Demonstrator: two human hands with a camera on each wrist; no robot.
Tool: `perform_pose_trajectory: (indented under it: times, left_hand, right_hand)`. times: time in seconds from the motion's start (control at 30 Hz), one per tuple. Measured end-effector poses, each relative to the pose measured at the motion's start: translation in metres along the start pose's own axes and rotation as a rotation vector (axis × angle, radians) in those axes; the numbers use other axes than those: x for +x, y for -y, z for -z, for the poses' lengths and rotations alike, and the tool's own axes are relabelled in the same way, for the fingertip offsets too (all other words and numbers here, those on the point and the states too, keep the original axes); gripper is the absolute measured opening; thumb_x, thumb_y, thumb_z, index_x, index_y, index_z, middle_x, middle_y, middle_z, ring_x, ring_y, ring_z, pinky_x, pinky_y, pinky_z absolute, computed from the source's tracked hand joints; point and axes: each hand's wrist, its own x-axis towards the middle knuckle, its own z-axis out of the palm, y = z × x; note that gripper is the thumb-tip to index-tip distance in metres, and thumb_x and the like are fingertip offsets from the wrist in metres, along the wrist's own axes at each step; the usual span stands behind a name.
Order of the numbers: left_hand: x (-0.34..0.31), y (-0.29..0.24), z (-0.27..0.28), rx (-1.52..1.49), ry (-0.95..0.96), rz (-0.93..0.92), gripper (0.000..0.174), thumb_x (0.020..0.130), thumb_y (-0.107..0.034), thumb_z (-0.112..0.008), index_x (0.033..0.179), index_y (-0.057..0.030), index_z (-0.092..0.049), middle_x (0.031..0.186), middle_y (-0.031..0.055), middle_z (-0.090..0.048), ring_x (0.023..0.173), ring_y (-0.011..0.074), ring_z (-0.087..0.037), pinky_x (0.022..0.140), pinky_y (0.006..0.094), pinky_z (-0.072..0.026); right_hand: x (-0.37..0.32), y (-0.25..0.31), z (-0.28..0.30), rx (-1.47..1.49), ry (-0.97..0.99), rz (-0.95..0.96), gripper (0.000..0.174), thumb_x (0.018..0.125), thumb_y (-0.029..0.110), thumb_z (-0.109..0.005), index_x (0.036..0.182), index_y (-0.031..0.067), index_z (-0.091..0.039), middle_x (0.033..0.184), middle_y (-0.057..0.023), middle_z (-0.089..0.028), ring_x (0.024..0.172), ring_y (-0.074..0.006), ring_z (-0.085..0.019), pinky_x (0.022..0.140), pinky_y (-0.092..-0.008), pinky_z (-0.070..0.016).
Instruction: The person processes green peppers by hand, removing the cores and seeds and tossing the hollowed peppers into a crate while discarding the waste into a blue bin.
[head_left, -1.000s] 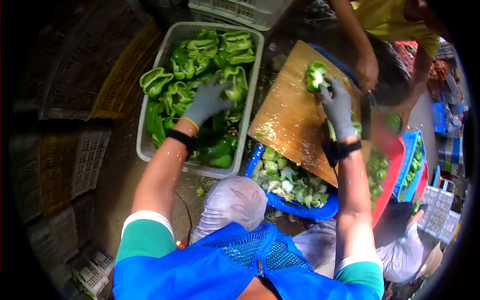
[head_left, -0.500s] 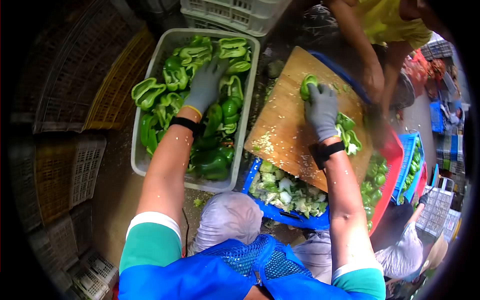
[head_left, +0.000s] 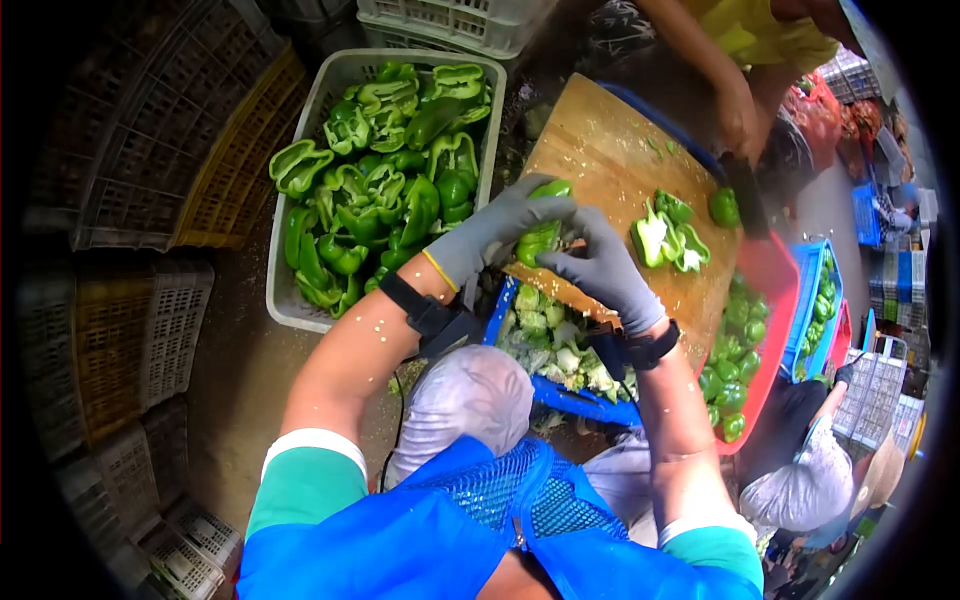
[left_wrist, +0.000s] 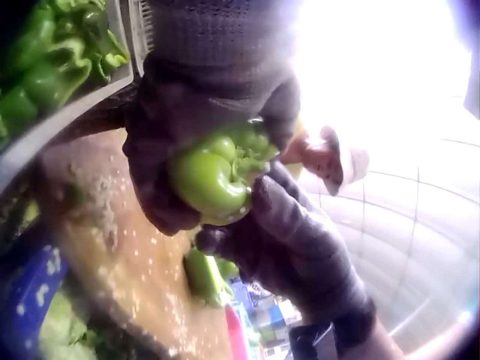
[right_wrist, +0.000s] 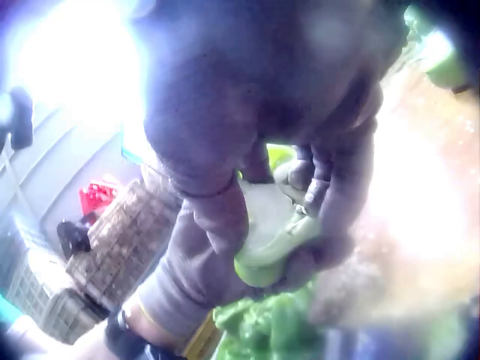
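Note:
My gloved left hand [head_left: 500,232] grips a cut green bell pepper [head_left: 540,242] over the near left edge of the wooden board [head_left: 570,130]. From the other side, the grey-gloved right hand [head_left: 607,272] pinches the same pepper, fingers meeting the left ones. The left wrist view shows its glossy lobes and green core [left_wrist: 251,159]; the right wrist view shows the pale hollow inside [right_wrist: 266,217] between curled fingers. On the board lie cut pepper pieces [head_left: 655,238] and scattered seeds. A whole pepper [head_left: 724,207] sits at the board's right edge.
At left stands a grey crate [head_left: 285,290] full of halved peppers. Under the board, a blue bin [head_left: 580,403] holds pale cores and scraps. A red tub [head_left: 780,300] of whole peppers stands to the right. Across the board, another person's hand [head_left: 738,120] is beside a knife [head_left: 746,205].
My left hand has left the crate and moved right to the board's edge. The right hand has picked up a pepper from the board and brought it nearer, where both hands now hold it.

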Motion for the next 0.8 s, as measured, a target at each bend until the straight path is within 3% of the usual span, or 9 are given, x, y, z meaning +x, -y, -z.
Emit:
perform_pose_trajectory:
  times: [0.1, 0.23, 0.33, 0.37, 0.57, 0.63, 0.67, 0.73, 0.8]
  left_hand:
    - [-0.02, 0.011, -0.012, 0.114, 0.024, 0.083, 0.035, 0.082, -0.017, -0.065, 0.113, -0.0044, -0.055, 0.098, 0.0061, -0.061, 0.087, 0.0136, -0.06, 0.073, 0.0267, -0.0503]
    - [-0.037, 0.035, -0.023, 0.336, 0.056, 0.069, 0.038, 0.079, -0.013, -0.064, 0.115, -0.0038, -0.056, 0.094, 0.008, -0.061, 0.083, 0.0138, -0.059, 0.071, 0.0271, -0.0496]
    - [-0.05, 0.037, -0.026, 0.163, -0.048, 0.161, 0.041, 0.078, -0.013, -0.065, 0.116, -0.0036, -0.055, 0.094, 0.0076, -0.061, 0.082, 0.0137, -0.059, 0.07, 0.0271, -0.05]
    - [-0.053, 0.035, -0.029, 0.127, -0.097, 0.165, 0.041, 0.077, -0.013, -0.066, 0.116, -0.0037, -0.055, 0.094, 0.0074, -0.061, 0.081, 0.0136, -0.059, 0.069, 0.0272, -0.0502]
    - [-0.036, 0.043, -0.015, 0.073, -0.456, -0.143, 0.03, 0.079, -0.012, -0.07, 0.105, -0.006, -0.056, 0.087, 0.0056, -0.06, 0.078, 0.0162, -0.06, 0.066, 0.0292, -0.0513]
    - [-0.04, 0.019, 0.022, -0.229, -0.562, -0.274, 0.04, 0.082, -0.01, -0.069, 0.116, -0.0087, -0.048, 0.088, 0.0064, -0.062, 0.076, 0.0189, -0.061, 0.064, 0.0314, -0.0527]
    - [-0.051, 0.004, 0.032, -0.166, -0.625, -0.448, 0.052, 0.082, -0.008, -0.068, 0.127, -0.0087, -0.043, 0.092, 0.0071, -0.063, 0.075, 0.0198, -0.062, 0.064, 0.0322, -0.0537]
    - [-0.073, -0.003, 0.04, 0.223, -0.569, -0.386, 0.066, 0.081, -0.013, -0.071, 0.136, -0.0071, -0.036, 0.105, 0.0106, -0.061, 0.088, 0.0196, -0.063, 0.073, 0.032, -0.0529]
    - [-0.091, 0.018, 0.058, 1.378, -0.605, -0.544, 0.069, 0.075, -0.03, -0.074, 0.132, -0.0057, -0.042, 0.12, 0.0183, -0.056, 0.114, 0.0339, -0.05, 0.095, 0.0432, -0.0427]
  right_hand:
    - [-0.019, 0.019, 0.008, -0.011, 0.272, -0.227, 0.049, 0.069, 0.028, -0.08, 0.108, 0.005, -0.063, 0.083, -0.0104, -0.062, 0.075, -0.0199, -0.06, 0.067, -0.031, -0.0485]
    - [-0.054, 0.019, -0.013, 0.195, 0.253, -0.284, 0.051, 0.072, 0.038, -0.078, 0.104, 0.0009, -0.064, 0.072, -0.0139, -0.066, 0.063, -0.0204, -0.064, 0.06, -0.0331, -0.0495]
    - [-0.069, 0.012, -0.029, 0.107, 0.282, -0.408, 0.037, 0.076, 0.026, -0.078, 0.096, -0.0013, -0.065, 0.075, 0.0011, -0.065, 0.071, -0.0075, -0.059, 0.066, -0.0259, -0.0483]
    - [-0.076, 0.016, -0.04, -0.021, 0.079, -0.303, 0.042, 0.072, 0.041, -0.075, 0.089, 0.0036, -0.065, 0.062, -0.0132, -0.064, 0.058, -0.0248, -0.065, 0.058, -0.0355, -0.0503]
    - [-0.079, 0.035, -0.051, -0.305, -0.446, 0.015, 0.03, 0.072, 0.033, -0.076, 0.076, 0.0099, -0.057, 0.056, -0.0105, -0.057, 0.053, -0.0282, -0.061, 0.048, -0.0364, -0.0463]
    - [-0.083, 0.035, -0.036, -0.357, -0.574, 0.004, 0.03, 0.072, 0.032, -0.079, 0.076, 0.0106, -0.058, 0.055, -0.0101, -0.058, 0.053, -0.0264, -0.062, 0.047, -0.0349, -0.0451]
    - [-0.091, 0.035, -0.022, -0.428, -0.481, -0.118, 0.033, 0.073, 0.037, -0.078, 0.077, 0.0099, -0.059, 0.056, -0.0101, -0.06, 0.054, -0.0279, -0.063, 0.048, -0.0364, -0.0459]
    - [-0.116, 0.021, -0.001, -0.366, -0.191, -0.346, 0.039, 0.074, 0.045, -0.074, 0.078, 0.0093, -0.06, 0.061, -0.0108, -0.063, 0.059, -0.0307, -0.064, 0.053, -0.0401, -0.0475]
    - [-0.133, 0.006, 0.022, -0.532, 0.231, -0.472, 0.047, 0.073, 0.052, -0.071, 0.092, 0.0089, -0.063, 0.079, -0.0127, -0.069, 0.076, -0.033, -0.066, 0.067, -0.0447, -0.0501]
